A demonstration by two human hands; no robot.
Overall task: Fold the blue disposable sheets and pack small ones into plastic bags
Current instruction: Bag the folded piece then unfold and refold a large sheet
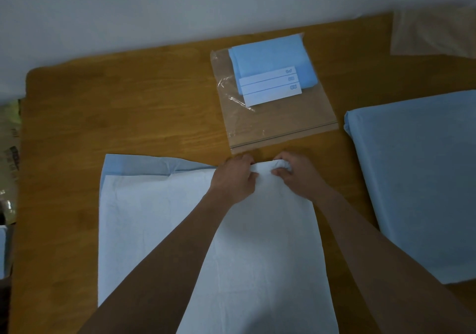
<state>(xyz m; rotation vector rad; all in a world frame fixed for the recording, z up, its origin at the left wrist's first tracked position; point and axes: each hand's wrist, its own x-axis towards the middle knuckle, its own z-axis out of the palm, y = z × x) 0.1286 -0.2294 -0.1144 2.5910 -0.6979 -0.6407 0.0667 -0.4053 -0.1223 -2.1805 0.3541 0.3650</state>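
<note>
A pale blue disposable sheet lies spread on the wooden table, its blue backing showing along the far edge. My left hand and my right hand both pinch the sheet's far edge near its right corner, which is bunched under the right fingers. Just beyond them lies a clear plastic zip bag holding a folded blue sheet and a white label.
A thick stack of blue sheets sits at the right. More clear plastic bags lie at the far right corner. Crumpled packaging sits off the table's left edge. A pale wall runs behind the table.
</note>
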